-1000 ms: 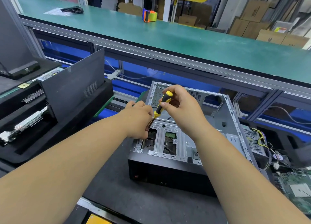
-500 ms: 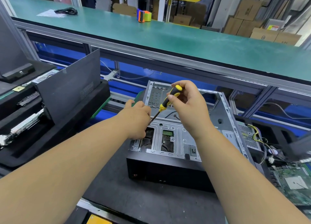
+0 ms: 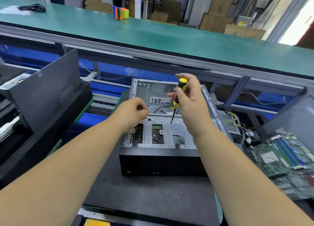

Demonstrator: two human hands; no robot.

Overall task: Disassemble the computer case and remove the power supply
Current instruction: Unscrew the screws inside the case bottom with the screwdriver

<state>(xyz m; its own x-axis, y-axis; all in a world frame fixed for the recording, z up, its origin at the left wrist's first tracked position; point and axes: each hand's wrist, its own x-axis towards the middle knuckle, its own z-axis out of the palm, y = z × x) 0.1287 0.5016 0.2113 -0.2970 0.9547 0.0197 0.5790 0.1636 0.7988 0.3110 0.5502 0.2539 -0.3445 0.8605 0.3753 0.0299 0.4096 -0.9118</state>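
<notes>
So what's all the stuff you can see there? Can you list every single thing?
Computer case: one, black front with bare grey metal frame, open, centre of the black mat.
Screwdriver: one, yellow and black handle, held upright over the case.
Side panel: one, dark grey, leaning upright at the left.
Motherboard: one, green, lying right of the case.
Power supply: one, grey with yellow and black wires, behind the motherboard.
Tape dispenser: one, orange and green, on the far green bench.
Black cable: one coiled bundle, far left of that bench.
Cardboard boxes: several, brown, stacked in the background.
Left hand: fingers curled; whether it pinches anything cannot be told.
Right hand: grips the screwdriver.
</notes>
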